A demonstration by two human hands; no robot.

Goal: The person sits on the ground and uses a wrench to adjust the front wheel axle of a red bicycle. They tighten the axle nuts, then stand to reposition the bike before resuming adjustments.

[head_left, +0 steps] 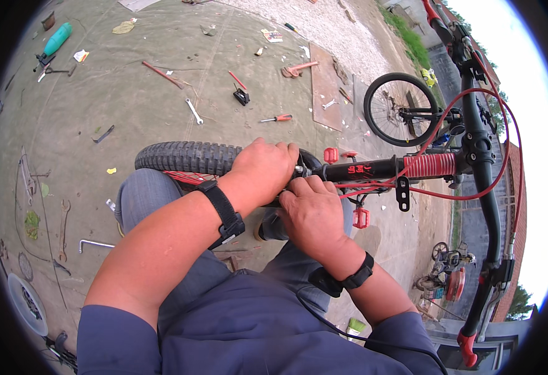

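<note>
My left hand (264, 167) is closed at the bicycle's front fork, just right of the knobby black tyre (186, 156), beside a small metal fitting (298, 170). My right hand (309, 212) is curled just below it, fingertips at the same area; what either grips is hidden under the fingers. The black tube (368, 167) with a red ringed section (429, 165) runs right to the handlebar (477, 150), with red cables (452, 195) looping round it. My knees lie either side beneath my forearms.
Scattered on the green-grey mat are a screwdriver (283, 118), wrenches (194, 111), a pipe wrench (291, 72) and a teal bottle (57, 39). A plastic basin (24, 306) is at lower left. A second bicycle wheel (401, 109), red pedals (361, 218) and a parked three-wheeler (455, 279) appear rightward.
</note>
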